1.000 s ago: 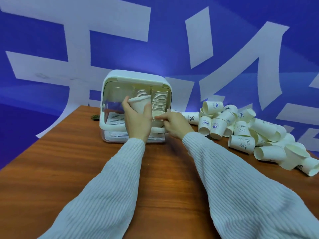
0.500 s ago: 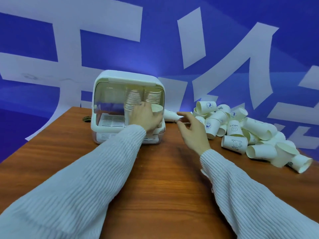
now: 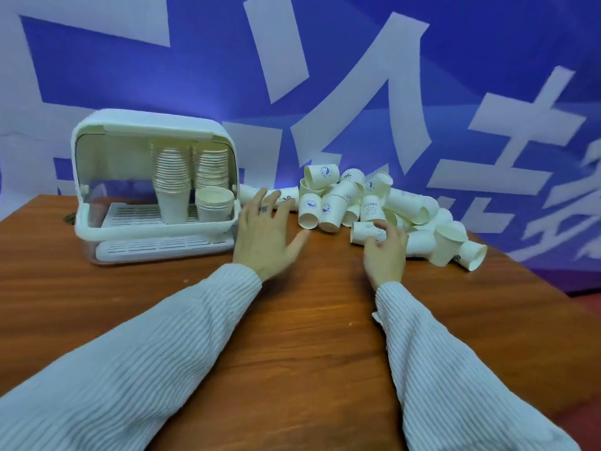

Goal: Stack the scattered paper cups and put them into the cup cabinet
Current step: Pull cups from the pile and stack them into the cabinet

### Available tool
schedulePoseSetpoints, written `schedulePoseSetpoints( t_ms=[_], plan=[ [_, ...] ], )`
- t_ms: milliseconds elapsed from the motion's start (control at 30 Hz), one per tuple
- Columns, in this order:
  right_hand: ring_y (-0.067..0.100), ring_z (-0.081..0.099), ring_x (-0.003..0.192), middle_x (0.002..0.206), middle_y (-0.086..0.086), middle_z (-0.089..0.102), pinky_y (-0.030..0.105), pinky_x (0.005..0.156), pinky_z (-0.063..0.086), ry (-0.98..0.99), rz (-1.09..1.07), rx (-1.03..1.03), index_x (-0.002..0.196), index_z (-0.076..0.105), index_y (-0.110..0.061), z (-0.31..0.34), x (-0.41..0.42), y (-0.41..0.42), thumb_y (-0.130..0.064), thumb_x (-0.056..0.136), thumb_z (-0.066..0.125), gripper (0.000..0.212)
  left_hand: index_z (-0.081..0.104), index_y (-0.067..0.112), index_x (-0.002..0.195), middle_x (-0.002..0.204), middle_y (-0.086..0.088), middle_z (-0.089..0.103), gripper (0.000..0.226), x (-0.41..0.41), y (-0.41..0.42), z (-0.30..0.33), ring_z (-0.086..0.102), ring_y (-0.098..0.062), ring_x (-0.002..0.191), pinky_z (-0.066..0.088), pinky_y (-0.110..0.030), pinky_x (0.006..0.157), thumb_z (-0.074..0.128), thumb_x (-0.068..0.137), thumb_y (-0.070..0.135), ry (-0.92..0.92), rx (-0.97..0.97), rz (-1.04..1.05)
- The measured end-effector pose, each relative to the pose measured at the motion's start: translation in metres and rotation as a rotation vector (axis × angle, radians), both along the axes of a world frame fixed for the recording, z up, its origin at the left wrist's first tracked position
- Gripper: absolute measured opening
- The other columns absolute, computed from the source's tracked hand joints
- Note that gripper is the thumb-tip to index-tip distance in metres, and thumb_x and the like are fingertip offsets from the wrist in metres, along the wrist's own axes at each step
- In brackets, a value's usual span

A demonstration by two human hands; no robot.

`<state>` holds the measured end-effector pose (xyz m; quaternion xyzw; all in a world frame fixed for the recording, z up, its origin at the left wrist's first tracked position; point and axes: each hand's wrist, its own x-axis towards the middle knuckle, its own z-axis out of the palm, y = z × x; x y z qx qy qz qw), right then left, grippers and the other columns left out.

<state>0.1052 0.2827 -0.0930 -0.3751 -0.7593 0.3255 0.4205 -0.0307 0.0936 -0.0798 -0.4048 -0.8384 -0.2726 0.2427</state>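
My right hand (image 3: 385,252) curls its fingers around a paper cup (image 3: 366,233) lying on its side at the near edge of the pile; the fingertips touch its wall, though I cannot tell whether the grip has closed. My left hand (image 3: 265,236) hovers empty just above the worktop (image 3: 309,320), fingers spread wide and pointing toward the pile.

Beyond and to the right of my right hand lies the heap of loose cups (image 3: 383,206), tipped every way, some nested, some with mouths facing me. I judge these cups very light and thin-walled, easy to dent if squeezed. The rolled rim is the stiffest part, so the safest hold is probably a loose grip around the wall near the rim, or fingers inside the mouth.

To the left of my left hand, just beside it, stands the cup cabinet (image 3: 153,125), white, with its clear front raised open. On its slatted tray stand two tall stacks of nested cups (image 3: 172,177), touching side by side, and a short stack (image 3: 214,206) in front at the right. The tray's left half holds nothing.
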Motion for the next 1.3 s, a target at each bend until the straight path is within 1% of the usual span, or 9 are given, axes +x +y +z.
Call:
schedulePoseSetpoints(
  t_ms=[100, 200, 333, 500, 700, 800, 1033, 1167, 1300],
  plan=[
    [0.001, 0.060, 0.090, 0.154, -0.004, 0.040, 0.033, 0.096, 0.048, -0.021, 0.030, -0.019, 0.142, 0.049, -0.027, -0.010, 0.007, 0.021, -0.015, 0.096, 0.058, 0.048, 0.042, 0.026, 0.150, 0.162, -0.002, 0.031, 0.066, 0.043, 0.034, -0.015, 0.013, -0.024, 0.152, 0.021, -0.049, 0.121, 0.048, 0.094, 0.061, -0.181, 0.063, -0.153],
    [0.021, 0.065, 0.115, 0.143, -0.003, 0.055, 0.050, 0.102, 0.053, 0.014, 0.121, -0.094, 0.145, 0.036, -0.043, -0.021, 0.001, 0.050, -0.029, 0.084, 0.059, 0.067, 0.038, 0.026, 0.153, 0.162, 0.001, 0.028, 0.065, 0.075, 0.051, -0.036, 0.012, -0.020, 0.151, 0.021, -0.046, 0.121, 0.050, 0.097, 0.056, -0.309, 0.064, -0.246],
    [0.023, 0.071, 0.101, 0.124, -0.007, 0.064, 0.054, 0.092, 0.058, 0.072, 0.152, -0.212, 0.150, 0.030, -0.045, -0.025, -0.005, 0.068, -0.013, 0.090, 0.061, 0.075, 0.033, 0.028, 0.156, 0.166, 0.001, 0.022, 0.066, 0.083, 0.055, -0.049, 0.007, -0.019, 0.153, 0.018, -0.041, 0.123, 0.048, 0.098, 0.056, -0.171, -0.074, -0.299],
    [0.023, 0.068, 0.090, 0.104, -0.001, 0.069, 0.050, 0.089, 0.057, 0.011, 0.013, -0.121, 0.137, 0.046, -0.038, -0.017, 0.000, 0.045, -0.021, 0.095, 0.053, 0.046, 0.032, 0.026, 0.156, 0.163, -0.001, 0.027, 0.072, 0.080, 0.053, -0.045, 0.014, -0.022, 0.152, 0.026, -0.046, 0.121, 0.057, 0.094, 0.052, -0.157, -0.036, -0.261],
    [0.023, 0.057, 0.067, 0.077, -0.005, 0.066, 0.043, 0.070, 0.053, 0.192, 0.445, -0.054, 0.114, 0.063, -0.041, -0.013, 0.019, -0.010, -0.013, 0.084, 0.061, 0.041, 0.017, 0.024, 0.160, 0.150, -0.007, 0.045, 0.100, 0.075, 0.052, -0.045, 0.046, -0.029, 0.134, 0.036, -0.043, 0.110, 0.072, 0.081, 0.050, -0.006, -0.077, -0.079],
    [0.004, 0.059, 0.076, 0.095, -0.018, 0.067, 0.035, 0.082, 0.052, 0.258, 0.236, -0.005, 0.116, 0.064, -0.035, -0.006, 0.021, -0.005, -0.028, 0.093, 0.064, 0.023, 0.022, 0.018, 0.160, 0.134, -0.007, 0.055, 0.091, 0.074, 0.050, -0.047, 0.059, -0.026, 0.112, 0.042, -0.040, 0.095, 0.067, 0.087, 0.048, -0.077, -0.092, -0.087],
    [0.017, 0.059, 0.108, 0.148, -0.012, 0.050, 0.034, 0.088, 0.048, 0.152, -0.345, -0.061, 0.142, 0.048, -0.033, -0.002, 0.062, 0.069, -0.017, 0.099, 0.052, 0.047, 0.028, 0.019, 0.158, 0.137, -0.004, 0.053, 0.085, 0.077, 0.050, -0.049, 0.058, -0.023, 0.114, 0.044, -0.039, 0.095, 0.064, 0.089, 0.050, -0.073, -0.042, -0.162],
    [0.021, 0.058, 0.128, 0.160, -0.012, 0.041, 0.040, 0.091, 0.051, -0.095, -0.352, 0.170, 0.153, 0.038, -0.030, -0.002, 0.076, 0.100, -0.013, 0.101, 0.051, 0.056, 0.028, 0.020, 0.158, 0.140, -0.003, 0.052, 0.084, 0.076, 0.051, -0.051, 0.057, -0.022, 0.117, 0.044, -0.038, 0.097, 0.065, 0.089, 0.050, -0.068, -0.021, -0.160],
    [0.023, 0.061, 0.119, 0.156, -0.006, 0.045, 0.044, 0.085, 0.057, -0.334, -0.262, 0.332, 0.153, 0.040, -0.029, -0.005, 0.080, 0.116, -0.016, 0.101, 0.051, 0.054, 0.025, 0.021, 0.158, 0.143, -0.002, 0.050, 0.084, 0.077, 0.053, -0.049, 0.055, -0.021, 0.120, 0.042, -0.037, 0.101, 0.064, 0.090, 0.051, -0.079, -0.018, -0.166]
  ],
)
